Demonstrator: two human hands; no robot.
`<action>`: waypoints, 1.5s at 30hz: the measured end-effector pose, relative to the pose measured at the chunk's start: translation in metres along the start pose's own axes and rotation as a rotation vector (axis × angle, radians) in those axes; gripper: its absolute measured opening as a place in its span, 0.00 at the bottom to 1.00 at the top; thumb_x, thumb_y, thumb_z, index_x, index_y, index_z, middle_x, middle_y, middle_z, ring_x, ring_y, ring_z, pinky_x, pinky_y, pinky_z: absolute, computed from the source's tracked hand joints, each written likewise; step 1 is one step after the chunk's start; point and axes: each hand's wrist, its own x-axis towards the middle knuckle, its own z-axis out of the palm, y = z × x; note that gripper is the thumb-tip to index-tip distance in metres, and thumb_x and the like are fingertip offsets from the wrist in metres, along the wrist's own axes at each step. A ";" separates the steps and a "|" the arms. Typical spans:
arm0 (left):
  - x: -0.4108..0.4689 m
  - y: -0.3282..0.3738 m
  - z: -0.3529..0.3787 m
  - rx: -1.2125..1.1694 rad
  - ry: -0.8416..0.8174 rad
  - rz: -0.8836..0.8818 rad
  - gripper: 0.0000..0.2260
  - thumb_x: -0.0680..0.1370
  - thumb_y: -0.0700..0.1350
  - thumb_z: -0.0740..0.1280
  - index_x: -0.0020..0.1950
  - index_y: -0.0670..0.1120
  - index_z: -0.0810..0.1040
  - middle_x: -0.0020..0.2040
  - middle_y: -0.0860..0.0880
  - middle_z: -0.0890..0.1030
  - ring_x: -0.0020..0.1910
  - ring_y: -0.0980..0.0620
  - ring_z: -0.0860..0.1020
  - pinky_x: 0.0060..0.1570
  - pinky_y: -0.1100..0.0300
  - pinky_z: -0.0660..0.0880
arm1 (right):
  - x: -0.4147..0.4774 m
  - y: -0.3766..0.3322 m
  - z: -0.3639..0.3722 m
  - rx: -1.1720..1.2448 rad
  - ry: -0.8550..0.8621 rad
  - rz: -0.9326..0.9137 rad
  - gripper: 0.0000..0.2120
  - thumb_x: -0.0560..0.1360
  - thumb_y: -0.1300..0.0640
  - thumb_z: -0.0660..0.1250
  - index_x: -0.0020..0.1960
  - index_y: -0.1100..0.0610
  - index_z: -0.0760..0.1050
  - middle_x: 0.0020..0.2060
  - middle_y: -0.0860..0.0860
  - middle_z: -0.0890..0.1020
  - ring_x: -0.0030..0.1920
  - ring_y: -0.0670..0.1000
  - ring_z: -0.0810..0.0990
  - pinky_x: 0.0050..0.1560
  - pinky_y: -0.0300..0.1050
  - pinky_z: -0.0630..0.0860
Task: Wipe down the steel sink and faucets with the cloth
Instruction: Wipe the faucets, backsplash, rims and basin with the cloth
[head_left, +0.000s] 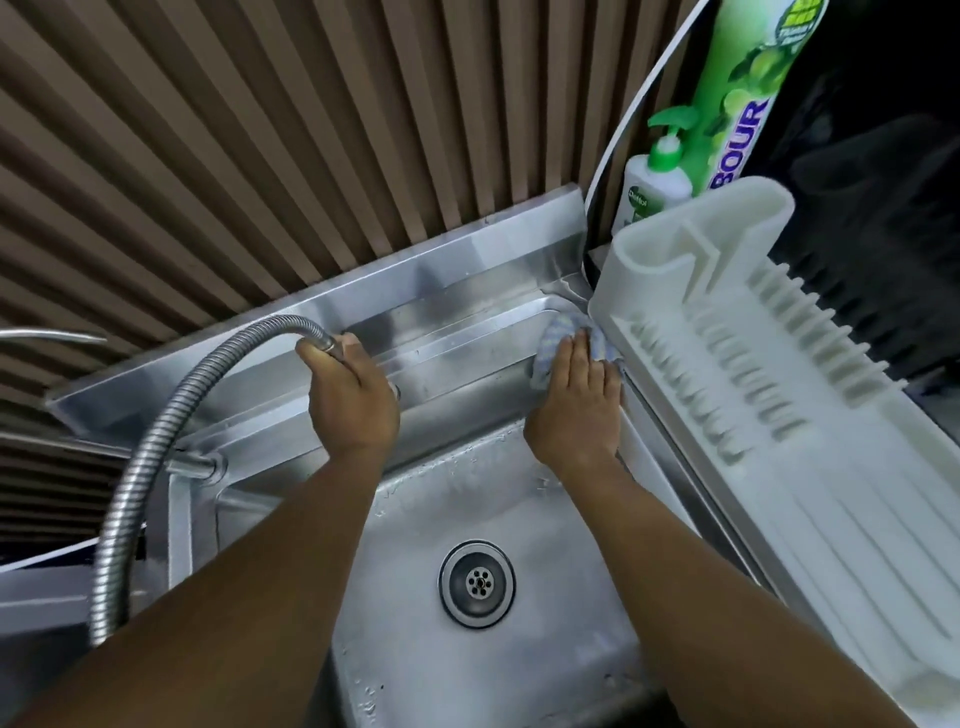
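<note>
A steel sink (415, 670) with a round drain (477, 583) fills the lower middle. My right hand (576, 400) lies flat, fingers straight, pressing a pale blue-and-white cloth (558, 332) against the sink's far right corner beside the drying rack. My left hand (349, 397) grips the end of a flexible steel faucet hose (156, 452) above the sink's back ledge. The hose's nozzle is hidden inside the hand. A short steel tap fitting (200, 464) sits at the left ledge.
A white plastic dish-drying rack (779, 395) borders the sink's right edge. Behind it stand a white soap pump bottle (655, 187) with green top and a tall green bottle (743, 88). A ribbed brown wall (311, 156) rises behind the steel backsplash (405, 283).
</note>
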 end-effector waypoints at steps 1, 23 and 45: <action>0.001 -0.001 0.001 0.007 0.005 0.003 0.16 0.85 0.50 0.52 0.69 0.42 0.62 0.48 0.48 0.75 0.46 0.42 0.76 0.44 0.55 0.66 | 0.003 0.001 0.000 -0.004 -0.003 -0.010 0.45 0.77 0.46 0.60 0.80 0.61 0.35 0.81 0.57 0.40 0.81 0.57 0.42 0.79 0.55 0.40; -0.035 -0.011 0.017 0.047 0.026 0.130 0.40 0.77 0.49 0.64 0.79 0.37 0.43 0.81 0.41 0.52 0.78 0.43 0.55 0.73 0.34 0.47 | -0.066 0.038 0.017 -0.054 0.080 0.052 0.45 0.77 0.43 0.63 0.82 0.60 0.43 0.81 0.56 0.46 0.79 0.57 0.54 0.79 0.57 0.46; -0.093 0.002 0.094 0.916 -1.042 1.414 0.50 0.77 0.43 0.68 0.77 0.53 0.28 0.76 0.55 0.26 0.75 0.52 0.27 0.73 0.32 0.41 | -0.173 0.089 0.046 -0.019 0.212 0.157 0.47 0.73 0.35 0.65 0.80 0.62 0.55 0.80 0.58 0.56 0.79 0.57 0.57 0.77 0.59 0.55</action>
